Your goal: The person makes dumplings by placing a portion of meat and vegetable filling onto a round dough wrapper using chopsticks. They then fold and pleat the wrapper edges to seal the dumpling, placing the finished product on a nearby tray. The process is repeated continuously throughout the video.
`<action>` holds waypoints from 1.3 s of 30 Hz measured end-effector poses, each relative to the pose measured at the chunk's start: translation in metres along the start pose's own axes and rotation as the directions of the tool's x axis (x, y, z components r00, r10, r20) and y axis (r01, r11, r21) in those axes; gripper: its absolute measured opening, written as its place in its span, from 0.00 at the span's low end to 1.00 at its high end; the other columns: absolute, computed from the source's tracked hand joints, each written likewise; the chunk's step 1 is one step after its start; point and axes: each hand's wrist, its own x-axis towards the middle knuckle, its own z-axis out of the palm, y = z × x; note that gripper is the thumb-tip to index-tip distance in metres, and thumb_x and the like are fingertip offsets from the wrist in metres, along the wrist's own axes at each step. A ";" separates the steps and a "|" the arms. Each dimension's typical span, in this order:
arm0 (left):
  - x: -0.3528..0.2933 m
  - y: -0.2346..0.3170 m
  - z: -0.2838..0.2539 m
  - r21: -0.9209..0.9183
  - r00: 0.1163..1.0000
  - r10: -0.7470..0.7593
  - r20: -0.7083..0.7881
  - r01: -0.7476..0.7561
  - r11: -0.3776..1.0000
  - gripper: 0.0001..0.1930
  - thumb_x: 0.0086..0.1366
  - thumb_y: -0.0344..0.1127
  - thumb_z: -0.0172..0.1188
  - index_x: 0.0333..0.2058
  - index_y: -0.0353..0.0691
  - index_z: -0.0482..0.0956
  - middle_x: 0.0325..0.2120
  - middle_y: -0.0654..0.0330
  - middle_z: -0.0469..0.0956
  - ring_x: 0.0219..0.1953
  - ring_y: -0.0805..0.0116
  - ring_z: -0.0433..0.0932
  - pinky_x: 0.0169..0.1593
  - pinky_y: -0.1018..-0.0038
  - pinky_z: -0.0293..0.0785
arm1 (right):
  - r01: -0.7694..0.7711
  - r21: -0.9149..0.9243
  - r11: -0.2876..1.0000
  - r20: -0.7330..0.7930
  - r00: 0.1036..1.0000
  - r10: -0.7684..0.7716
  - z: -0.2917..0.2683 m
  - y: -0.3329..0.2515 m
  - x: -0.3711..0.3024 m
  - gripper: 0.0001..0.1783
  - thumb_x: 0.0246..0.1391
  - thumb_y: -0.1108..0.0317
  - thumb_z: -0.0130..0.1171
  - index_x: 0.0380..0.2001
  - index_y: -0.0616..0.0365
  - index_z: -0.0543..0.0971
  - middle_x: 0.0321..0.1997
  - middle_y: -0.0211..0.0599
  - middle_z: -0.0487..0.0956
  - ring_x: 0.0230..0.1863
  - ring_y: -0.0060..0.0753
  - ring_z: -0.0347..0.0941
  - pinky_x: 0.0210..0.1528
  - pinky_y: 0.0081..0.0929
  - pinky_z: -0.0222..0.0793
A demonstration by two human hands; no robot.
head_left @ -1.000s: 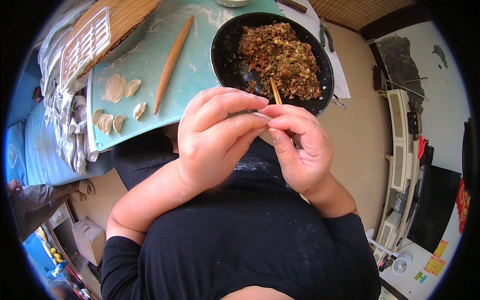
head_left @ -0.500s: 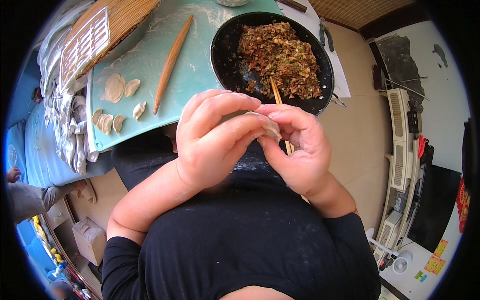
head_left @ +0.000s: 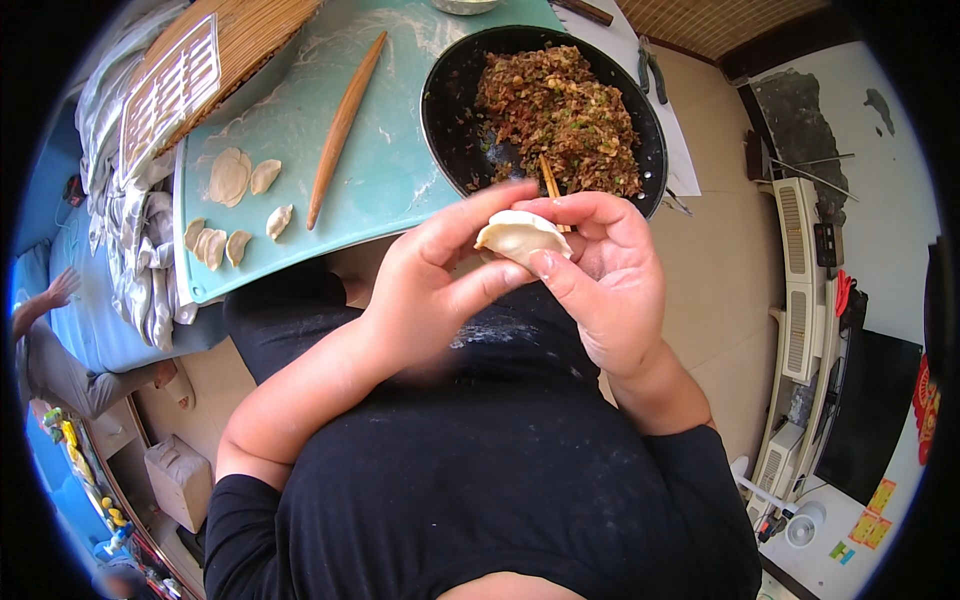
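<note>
A pale half-moon dumpling (head_left: 518, 240) with a floury rim is held up between my two hands, in front of the pan. My left hand (head_left: 425, 275) pinches it at one end, thumb below and fingers behind. My right hand (head_left: 618, 275) grips the other end, its thumb on the near face and its fingers curled along the top edge. Just beyond sits a black pan (head_left: 440, 125) heaped with brown minced filling (head_left: 565, 115) flecked with green. Wooden chopsticks (head_left: 549, 178) rest in it, partly hidden by my right hand.
On the floured green mat (head_left: 395, 190) lie a tapered rolling pin (head_left: 345, 130), a stack of round wrappers (head_left: 230, 178) and several finished dumplings (head_left: 210, 248). A woven straw tray (head_left: 245, 50) overhangs the far left. Pliers (head_left: 652, 72) lie right of the pan. Another person's hand (head_left: 64, 288) shows at far left.
The dumpling has turned so its broad face shows, and my left hand's fingers have shifted lower behind it. At far left the other person's hand has risen.
</note>
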 end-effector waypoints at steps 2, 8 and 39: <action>-0.003 -0.002 -0.002 -0.178 0.995 -0.104 -0.006 0.102 0.979 0.23 0.58 0.25 0.58 0.53 0.33 0.66 0.45 0.57 0.73 0.47 0.73 0.72 0.51 0.76 0.68 | -0.023 -0.047 0.999 -0.040 0.999 0.021 0.002 -0.001 0.000 0.17 0.50 0.81 0.55 0.44 0.64 0.67 0.45 0.41 0.73 0.45 0.27 0.72 0.47 0.23 0.70; -0.005 -0.001 -0.004 -0.297 0.983 -0.184 0.022 0.182 0.937 0.21 0.61 0.31 0.55 0.52 0.32 0.66 0.43 0.58 0.74 0.43 0.72 0.74 0.49 0.74 0.71 | 0.365 -0.676 0.640 0.231 0.930 -0.287 -0.012 -0.014 0.013 0.09 0.46 0.73 0.62 0.31 0.62 0.74 0.32 0.40 0.75 0.28 0.28 0.73 0.28 0.20 0.68; 0.003 -0.016 -0.018 -0.387 0.910 -0.409 0.062 0.400 0.831 0.20 0.65 0.36 0.49 0.55 0.38 0.66 0.45 0.57 0.75 0.44 0.74 0.74 0.43 0.80 0.71 | -0.029 -0.987 0.158 -0.042 0.996 -0.080 -0.088 0.015 0.077 0.11 0.50 0.65 0.56 0.22 0.61 0.75 0.19 0.38 0.72 0.24 0.38 0.71 0.30 0.30 0.66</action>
